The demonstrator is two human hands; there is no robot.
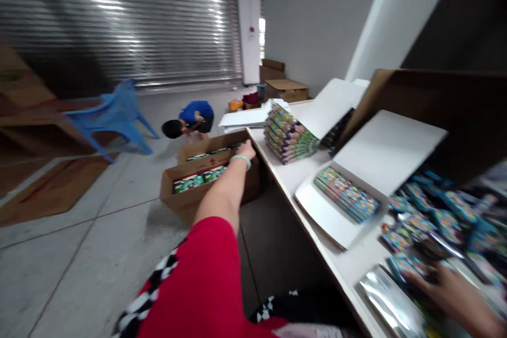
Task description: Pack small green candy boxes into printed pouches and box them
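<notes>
A left hand (246, 150) wearing a pale green wristband (240, 161) stretches from a red sleeve (186, 280) to the rim of an open cardboard carton (194, 205) on the concrete floor. Its fingers (249, 147) bend down at the edge, and whether they are closed on anything cannot be told. Printed green-and-black boxes (188, 184) lie inside the carton. At lower right of the frame, a right hand (449, 293) rests over glossy multicoloured packets (431, 206) heaped on a white table (301, 169), fingers spread and half curled, its hold unclear. A silver foil pouch (390, 301) lies just beside it. The packets look light and slippery, probably best pinched by their edges; the boxes look stiff enough to take by their sides. Centre right, a stack of colourful packs (291, 134) sits on the table. At upper left of the frame, a person in a blue shirt (193, 115) crouches near a blue plastic chair (119, 113).
</notes>
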